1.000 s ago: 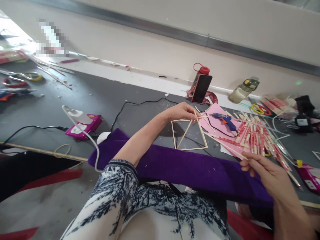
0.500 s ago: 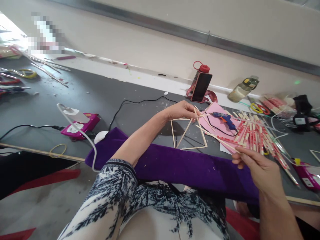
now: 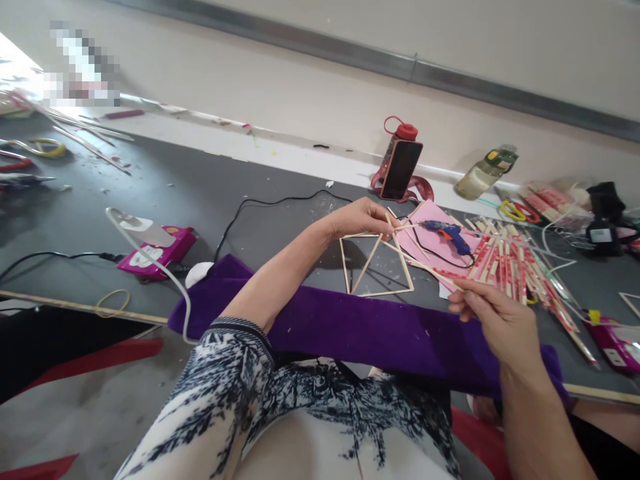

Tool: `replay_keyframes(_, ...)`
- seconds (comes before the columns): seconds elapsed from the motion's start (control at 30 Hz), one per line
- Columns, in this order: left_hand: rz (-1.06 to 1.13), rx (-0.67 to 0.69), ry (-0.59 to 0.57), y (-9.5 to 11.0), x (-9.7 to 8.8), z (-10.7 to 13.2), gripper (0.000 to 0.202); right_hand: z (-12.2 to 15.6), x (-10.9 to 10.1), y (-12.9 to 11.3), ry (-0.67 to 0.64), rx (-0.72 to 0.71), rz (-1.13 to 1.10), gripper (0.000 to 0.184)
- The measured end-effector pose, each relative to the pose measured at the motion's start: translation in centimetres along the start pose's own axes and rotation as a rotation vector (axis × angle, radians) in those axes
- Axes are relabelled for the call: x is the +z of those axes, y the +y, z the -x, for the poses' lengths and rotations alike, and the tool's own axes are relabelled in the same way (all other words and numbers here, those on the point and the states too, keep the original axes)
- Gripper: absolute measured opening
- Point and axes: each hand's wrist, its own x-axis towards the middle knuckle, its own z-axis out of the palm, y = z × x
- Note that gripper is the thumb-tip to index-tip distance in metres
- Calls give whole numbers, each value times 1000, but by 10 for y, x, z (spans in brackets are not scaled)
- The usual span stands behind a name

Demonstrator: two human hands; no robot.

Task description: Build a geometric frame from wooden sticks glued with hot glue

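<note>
A square frame [image 3: 381, 293] of thin wooden sticks lies on the grey table, with more sticks slanting up from it. At its far right corner my left hand [image 3: 369, 217] is closed, thumb and fingers pinching the sticks where they meet. My right hand [image 3: 493, 312] pinches the near end of a thin wooden stick [image 3: 433, 271]. The stick's far end reaches over the frame, close below my left fingers; whether it touches the frame I cannot tell. A blue glue gun [image 3: 447, 237] lies on pink paper [image 3: 427, 212] just beyond, its nozzle toward my left hand.
Chopsticks in red-printed wrappers [image 3: 507, 267] are piled at the right. Behind stand a phone [image 3: 402, 170] against a red-capped bottle and a green bottle [image 3: 487, 173]. A magenta power strip [image 3: 160, 252] sits left. Purple cloth [image 3: 360, 327] covers the near edge.
My right hand has moved left and slightly up, carrying the stick's far end over the frame toward my left fingers. My left hand keeps its pinch.
</note>
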Motion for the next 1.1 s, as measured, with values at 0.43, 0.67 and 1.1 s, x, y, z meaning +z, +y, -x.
replay_keyframes(0.43,47,3,-1,2,2,1,10,-16,26,-10,-28,-48,27,22)
replay_keyframes(0.67,32,-27,19,4,2,1,11,-23,35,-6,-42,-96,34,23)
replay_keyframes(1.1,-7,-22,0,3,0,0,19,-26,46,-9,-69,-121,102,30)
